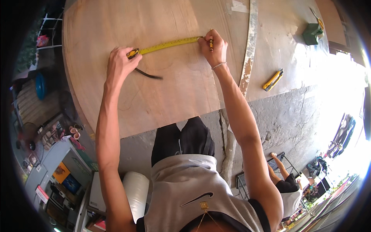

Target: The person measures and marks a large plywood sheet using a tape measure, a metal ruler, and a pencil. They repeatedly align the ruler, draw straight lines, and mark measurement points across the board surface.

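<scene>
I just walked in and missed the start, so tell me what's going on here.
A person is stretching a tape measure across a wooden board. The left hand grips its case, and the right hand is at the far end of the pulled-out yellow blade, also holding what looks like a pencil. Off to the right, a yellow and black utility knife lies untouched, beyond a worn strip.

Grey concrete floor (pixel 278 120) — bright daylight (pixel 346 96) rightward.
</scene>
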`<state>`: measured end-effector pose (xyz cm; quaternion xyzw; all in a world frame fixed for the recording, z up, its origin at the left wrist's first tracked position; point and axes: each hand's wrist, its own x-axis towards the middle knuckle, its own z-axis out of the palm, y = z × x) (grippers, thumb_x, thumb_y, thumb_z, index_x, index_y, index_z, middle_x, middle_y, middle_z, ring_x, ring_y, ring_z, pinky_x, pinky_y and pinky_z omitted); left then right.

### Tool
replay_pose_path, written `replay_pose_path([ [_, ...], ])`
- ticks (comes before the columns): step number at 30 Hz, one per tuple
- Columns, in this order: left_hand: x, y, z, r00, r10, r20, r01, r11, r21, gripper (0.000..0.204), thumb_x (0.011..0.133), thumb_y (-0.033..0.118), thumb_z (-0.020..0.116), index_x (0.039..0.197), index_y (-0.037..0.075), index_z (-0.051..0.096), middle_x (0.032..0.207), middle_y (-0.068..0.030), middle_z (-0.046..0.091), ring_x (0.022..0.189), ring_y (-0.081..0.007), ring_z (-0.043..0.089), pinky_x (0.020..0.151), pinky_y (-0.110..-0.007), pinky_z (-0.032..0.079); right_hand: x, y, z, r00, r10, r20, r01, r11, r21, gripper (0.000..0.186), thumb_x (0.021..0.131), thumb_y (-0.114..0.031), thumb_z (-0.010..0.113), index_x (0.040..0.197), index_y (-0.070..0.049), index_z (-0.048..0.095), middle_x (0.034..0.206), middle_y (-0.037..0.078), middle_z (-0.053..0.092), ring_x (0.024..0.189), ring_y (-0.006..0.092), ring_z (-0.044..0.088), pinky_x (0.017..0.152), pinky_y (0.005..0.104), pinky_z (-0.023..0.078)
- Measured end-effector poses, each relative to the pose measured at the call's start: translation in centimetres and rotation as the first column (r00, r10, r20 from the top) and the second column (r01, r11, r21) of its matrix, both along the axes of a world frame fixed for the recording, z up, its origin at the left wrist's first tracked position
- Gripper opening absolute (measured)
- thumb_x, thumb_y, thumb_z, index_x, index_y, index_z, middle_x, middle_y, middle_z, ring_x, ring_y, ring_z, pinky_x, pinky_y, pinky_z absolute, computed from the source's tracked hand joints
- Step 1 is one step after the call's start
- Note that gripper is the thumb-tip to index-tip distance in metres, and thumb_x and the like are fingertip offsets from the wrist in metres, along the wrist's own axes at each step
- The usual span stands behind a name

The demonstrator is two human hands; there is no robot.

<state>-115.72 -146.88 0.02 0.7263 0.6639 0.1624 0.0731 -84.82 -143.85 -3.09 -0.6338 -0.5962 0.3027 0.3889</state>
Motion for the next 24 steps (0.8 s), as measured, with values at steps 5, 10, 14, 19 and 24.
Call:
replay_pose_path([
  [5, 1.5, -1.1, 3.1, 0.955, 0.289, 0.064, -0.27, 0.94, -0.21, 0.054, 0.073, 0.047, 0.08, 0.099, 0.0, 0.073, 0.09, -0.0182, 0.07, 0.081, -0.0293, 0.068, 0.074, -0.036, 0.053, -1.9, -0.1, -1.6, 0.997, -0.033, -0.063, 0.041, 0.992, 0.116, 0.021, 0.077, -0.007, 0.072, 0.076, -0.005, 0.051, 0.066, 0.01, 0.064, 0.056, 0.0251, 0.061, 0.056, 0.0337, 0.049],
  [10, 3.6, 0.6, 3.5, 0.868, 0.49, 0.08, -0.454, 0.848, -0.272, 0.059, 0.069, 0.046, 0.084, 0.101, -0.002, 0.07, 0.1, -0.0192, 0.064, 0.093, -0.031, 0.062, 0.08, -0.038, 0.051, -0.4, 1.2, -1.6, 0.999, -0.029, -0.021, 0.032, 0.993, 0.111, 0.023, 0.077, -0.006, 0.074, 0.077, -0.004, 0.051, 0.072, 0.009, 0.069, 0.059, 0.0214, 0.063, 0.058, 0.0317, 0.051],
  [14, 3.4, -1.3, -1.1, 0.981, 0.183, 0.059, -0.189, 0.862, 0.469, 0.088, 0.059, 0.033, 0.094, 0.127, 0.0, 0.05, 0.11, -0.0171, 0.056, 0.103, -0.0277, 0.056, 0.084, -0.04, 0.05, -0.1, 1.3, -2.6, 0.997, 0.018, -0.074, -0.013, 0.997, 0.077, 0.025, 0.076, -0.007, 0.076, 0.074, -0.004, 0.051, 0.074, 0.009, 0.071, 0.06, 0.0166, 0.065, 0.058, 0.0287, 0.051],
  [19, 5.4, -4.2, -4.4, 0.796, 0.379, 0.472, -0.544, 0.79, 0.283, 0.114, 0.055, 0.019, 0.097, 0.14, -0.003, 0.024, 0.118, -0.0203, 0.047, 0.105, -0.025, 0.054, 0.085, -0.037, 0.053, 0.6, 1.9, -3.2, 0.993, 0.08, -0.089, -0.07, 0.991, 0.111, 0.027, 0.076, -0.007, 0.077, 0.073, -0.005, 0.05, 0.074, 0.009, 0.071, 0.058, 0.0128, 0.063, 0.057, 0.0266, 0.051],
  [24, 5.2, -3.0, -4.0, 0.757, 0.413, 0.507, -0.557, 0.813, 0.171, 0.097, 0.061, 0.01, 0.093, 0.136, -0.003, 0.034, 0.12, -0.0189, 0.049, 0.103, -0.0224, 0.056, 0.088, -0.036, 0.055, 0.8, 1.8, -3.1, 0.991, 0.094, -0.095, -0.083, 0.99, 0.114, 0.029, 0.075, -0.008, 0.078, 0.072, -0.005, 0.049, 0.075, 0.009, 0.072, 0.057, 0.0088, 0.06, 0.055, 0.0246, 0.049],
])
